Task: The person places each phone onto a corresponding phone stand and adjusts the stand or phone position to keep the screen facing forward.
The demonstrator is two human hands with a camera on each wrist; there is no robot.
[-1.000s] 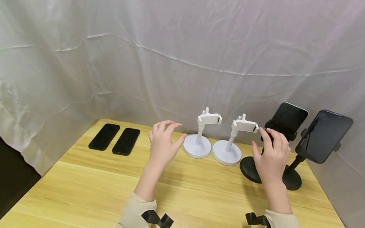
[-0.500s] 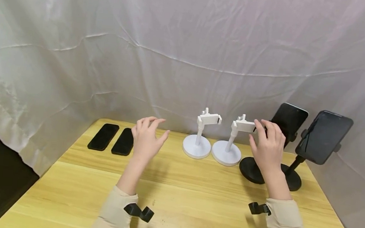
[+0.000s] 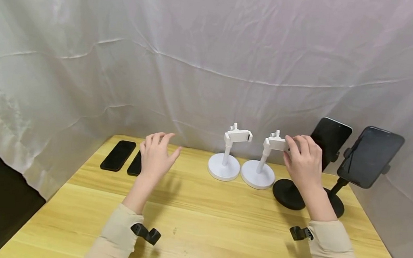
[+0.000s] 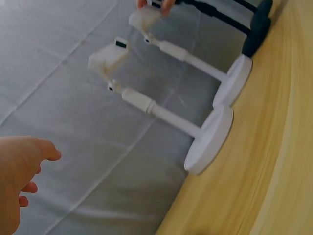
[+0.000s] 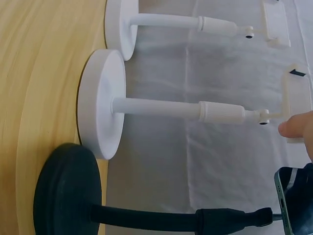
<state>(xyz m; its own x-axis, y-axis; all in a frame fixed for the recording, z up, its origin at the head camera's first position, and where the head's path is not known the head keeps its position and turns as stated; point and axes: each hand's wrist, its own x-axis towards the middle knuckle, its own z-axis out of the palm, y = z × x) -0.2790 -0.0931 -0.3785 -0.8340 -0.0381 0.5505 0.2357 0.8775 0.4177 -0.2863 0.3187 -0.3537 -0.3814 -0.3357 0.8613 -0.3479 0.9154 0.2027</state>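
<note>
In the head view my right hand (image 3: 305, 163) pinches the right end of the clamp on the right white phone stand (image 3: 259, 174). In the right wrist view, my thumb (image 5: 293, 126) lies against the lower end of that clamp (image 5: 295, 93). My left hand (image 3: 154, 157) is raised with fingers loosely spread and nothing in them. It overlaps a black phone (image 3: 135, 166), hiding part of it, and another black phone (image 3: 118, 155) lies to its left. Beside the gripped stand, the left white phone stand (image 3: 224, 169) is upright with a vacant clamp.
Two black stands, one with a round black base (image 3: 288, 194), stand at the right, each bearing a phone (image 3: 370, 157). They are close behind my right hand. A grey curtain (image 3: 211, 64) hangs behind the wooden table (image 3: 213, 226).
My left hand has moved left, away from the white stands and over toward the phones. My right hand has shifted slightly left from the black stand onto the white stand's clamp.
</note>
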